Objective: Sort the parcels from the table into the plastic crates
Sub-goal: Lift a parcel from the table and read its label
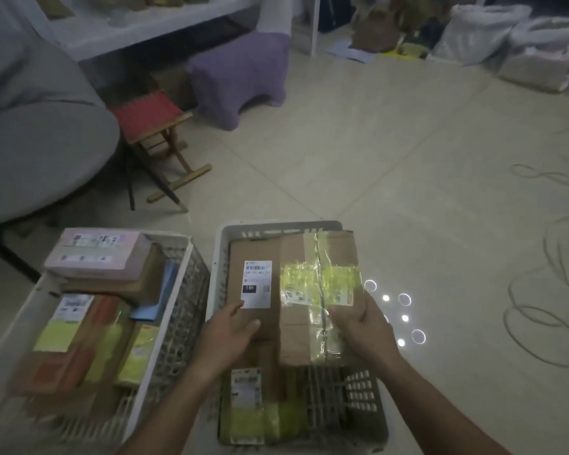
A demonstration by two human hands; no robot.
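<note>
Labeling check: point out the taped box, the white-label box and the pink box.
taped box (319, 290), head view, yellow tape patch.
white-label box (257, 284), head view, its white label.
pink box (99, 251), head view, top face.

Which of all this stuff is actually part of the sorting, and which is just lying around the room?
Part of the job:
- taped cardboard parcel, gripped by the right hand
- labelled brown parcel, touched by the left hand
- right crate
- left crate, full of parcels

Just lying about:
- red folding stool
- purple stool
- cables on the floor
- white bags
</note>
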